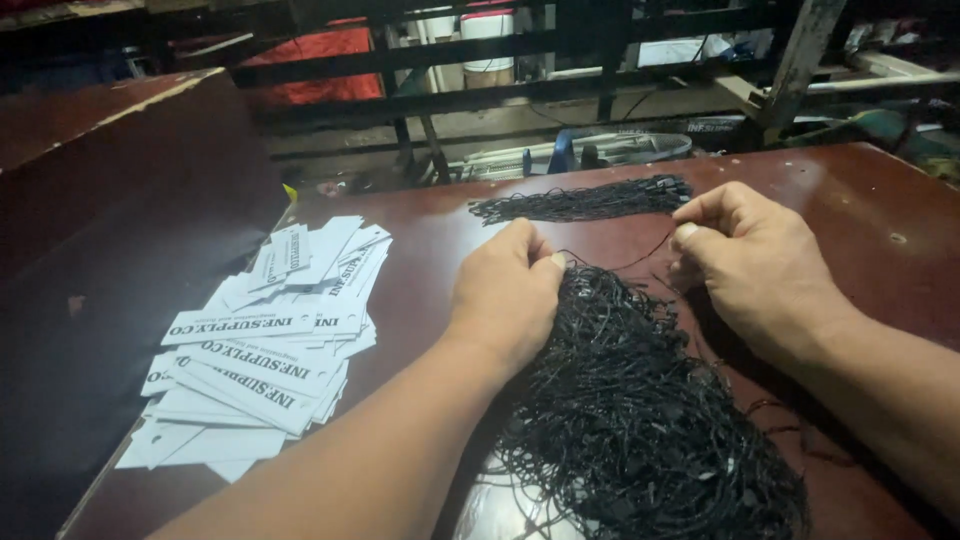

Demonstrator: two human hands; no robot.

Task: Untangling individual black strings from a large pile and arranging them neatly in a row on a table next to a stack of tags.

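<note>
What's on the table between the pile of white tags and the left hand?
Nothing: the head view shows only bare table between the white tags and the left hand, which rests on the tangled black strings.

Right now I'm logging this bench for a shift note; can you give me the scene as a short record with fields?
Surface: dark reddish-brown table
Left hand: on top of the tangled pile of black strings, fingers pinched at its upper edge
Right hand: pinching a single black string drawn from the pile
Sorted strings: a straight black bundle lying beyond the hands
Paper: a loose heap of white printed tags to the left
Background: dark metal railing, clutter behind it
</note>
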